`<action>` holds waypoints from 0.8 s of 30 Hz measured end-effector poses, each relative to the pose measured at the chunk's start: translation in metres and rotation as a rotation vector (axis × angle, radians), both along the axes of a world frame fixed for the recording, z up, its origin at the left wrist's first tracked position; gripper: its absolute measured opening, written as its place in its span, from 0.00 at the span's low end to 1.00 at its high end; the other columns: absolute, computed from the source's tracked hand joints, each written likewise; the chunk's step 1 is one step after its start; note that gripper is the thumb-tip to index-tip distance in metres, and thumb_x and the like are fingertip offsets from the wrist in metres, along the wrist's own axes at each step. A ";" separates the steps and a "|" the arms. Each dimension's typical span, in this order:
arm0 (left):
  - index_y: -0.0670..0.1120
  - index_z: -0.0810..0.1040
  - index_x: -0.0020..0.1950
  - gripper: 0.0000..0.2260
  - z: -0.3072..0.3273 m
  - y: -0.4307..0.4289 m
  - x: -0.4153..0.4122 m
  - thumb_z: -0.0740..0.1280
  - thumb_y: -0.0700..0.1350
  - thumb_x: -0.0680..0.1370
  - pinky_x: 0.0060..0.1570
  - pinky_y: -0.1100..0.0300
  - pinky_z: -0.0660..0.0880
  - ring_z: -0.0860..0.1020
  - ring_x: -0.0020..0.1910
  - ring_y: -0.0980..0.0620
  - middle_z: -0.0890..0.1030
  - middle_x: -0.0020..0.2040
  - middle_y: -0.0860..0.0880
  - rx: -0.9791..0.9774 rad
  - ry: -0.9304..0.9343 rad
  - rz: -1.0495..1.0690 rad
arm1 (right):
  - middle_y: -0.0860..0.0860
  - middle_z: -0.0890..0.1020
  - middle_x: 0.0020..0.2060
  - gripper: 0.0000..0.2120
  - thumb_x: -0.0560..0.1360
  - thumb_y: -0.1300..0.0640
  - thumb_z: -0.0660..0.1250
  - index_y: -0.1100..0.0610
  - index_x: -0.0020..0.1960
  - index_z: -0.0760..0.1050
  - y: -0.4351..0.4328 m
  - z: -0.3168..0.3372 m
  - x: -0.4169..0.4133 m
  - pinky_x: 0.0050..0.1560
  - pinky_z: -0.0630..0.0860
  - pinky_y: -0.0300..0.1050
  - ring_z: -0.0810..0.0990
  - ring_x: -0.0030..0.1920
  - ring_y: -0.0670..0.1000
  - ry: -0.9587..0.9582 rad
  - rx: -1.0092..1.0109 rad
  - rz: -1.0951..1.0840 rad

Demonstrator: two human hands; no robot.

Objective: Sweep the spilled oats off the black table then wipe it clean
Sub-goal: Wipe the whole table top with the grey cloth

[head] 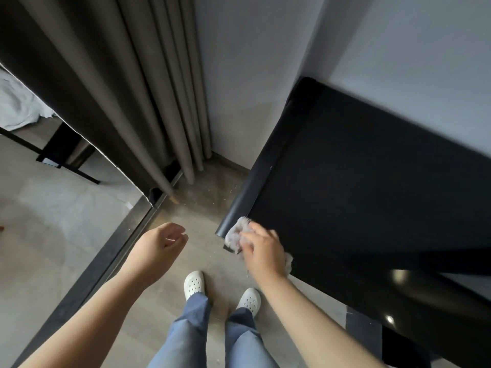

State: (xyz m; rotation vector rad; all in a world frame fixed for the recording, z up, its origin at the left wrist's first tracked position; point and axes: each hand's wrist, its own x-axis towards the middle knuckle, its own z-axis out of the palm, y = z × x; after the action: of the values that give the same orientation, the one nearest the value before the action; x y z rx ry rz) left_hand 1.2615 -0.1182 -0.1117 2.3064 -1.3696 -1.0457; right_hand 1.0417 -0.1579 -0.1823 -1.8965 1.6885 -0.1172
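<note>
Grey cloth (235,233) gripped by right hand (261,252) on black table (372,195) corner, left hand (156,245) loosely curled

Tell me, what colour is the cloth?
Pale grey: the cloth, gripped by the right hand on the black table, in the head view.

A room in a home. Long grey curtains (127,88) hang upper left; a black table (372,181) abuts the wall (411,49), right.
</note>
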 end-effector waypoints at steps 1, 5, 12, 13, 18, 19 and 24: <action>0.49 0.79 0.55 0.07 0.000 0.002 -0.001 0.66 0.48 0.78 0.38 0.68 0.68 0.78 0.42 0.57 0.81 0.47 0.53 0.008 -0.008 0.003 | 0.41 0.77 0.62 0.10 0.77 0.53 0.62 0.50 0.52 0.81 0.013 0.002 0.001 0.49 0.75 0.47 0.74 0.51 0.53 -0.052 0.029 0.058; 0.48 0.80 0.56 0.09 0.002 0.005 -0.008 0.66 0.47 0.78 0.42 0.61 0.68 0.79 0.44 0.55 0.82 0.48 0.52 0.006 -0.017 0.023 | 0.48 0.84 0.50 0.10 0.75 0.50 0.65 0.52 0.51 0.81 0.024 0.020 -0.010 0.49 0.78 0.46 0.81 0.50 0.51 -0.230 0.238 0.072; 0.48 0.80 0.54 0.07 0.016 0.008 -0.024 0.68 0.48 0.77 0.41 0.61 0.69 0.79 0.43 0.55 0.82 0.47 0.52 -0.071 0.050 0.058 | 0.43 0.83 0.54 0.12 0.75 0.51 0.68 0.51 0.57 0.81 0.011 0.059 -0.048 0.54 0.76 0.42 0.80 0.54 0.45 -0.216 0.103 -0.081; 0.48 0.80 0.54 0.07 0.017 0.006 -0.025 0.68 0.48 0.77 0.43 0.60 0.69 0.79 0.44 0.54 0.82 0.47 0.52 -0.071 0.055 0.042 | 0.43 0.83 0.53 0.11 0.75 0.51 0.67 0.51 0.56 0.81 0.012 0.063 -0.054 0.53 0.76 0.42 0.80 0.54 0.45 -0.217 0.098 -0.106; 0.48 0.79 0.49 0.04 0.025 -0.016 -0.026 0.67 0.48 0.78 0.42 0.60 0.69 0.77 0.45 0.51 0.80 0.44 0.52 -0.106 0.044 -0.094 | 0.38 0.82 0.50 0.10 0.75 0.54 0.68 0.52 0.55 0.82 0.025 0.087 -0.071 0.53 0.75 0.38 0.79 0.51 0.40 -0.235 0.026 -0.298; 0.48 0.78 0.47 0.04 0.026 -0.021 -0.025 0.66 0.47 0.78 0.39 0.60 0.68 0.76 0.42 0.52 0.78 0.41 0.54 -0.108 0.038 -0.144 | 0.37 0.81 0.48 0.09 0.75 0.55 0.68 0.52 0.54 0.82 0.029 0.091 -0.072 0.51 0.75 0.37 0.79 0.49 0.40 -0.242 0.007 -0.341; 0.46 0.81 0.49 0.04 0.034 -0.045 -0.018 0.68 0.42 0.76 0.41 0.61 0.68 0.77 0.43 0.52 0.80 0.42 0.52 -0.124 0.091 -0.362 | 0.42 0.81 0.38 0.05 0.76 0.58 0.68 0.51 0.44 0.82 0.051 0.109 -0.074 0.36 0.70 0.28 0.78 0.39 0.37 -0.326 -0.118 -0.665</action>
State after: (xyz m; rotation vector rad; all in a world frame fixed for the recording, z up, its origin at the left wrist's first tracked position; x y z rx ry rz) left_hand 1.2431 -0.1634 -0.0781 1.9415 -1.8025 -1.1127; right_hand 0.9673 -0.1064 -0.0730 -1.2282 2.0297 -0.7536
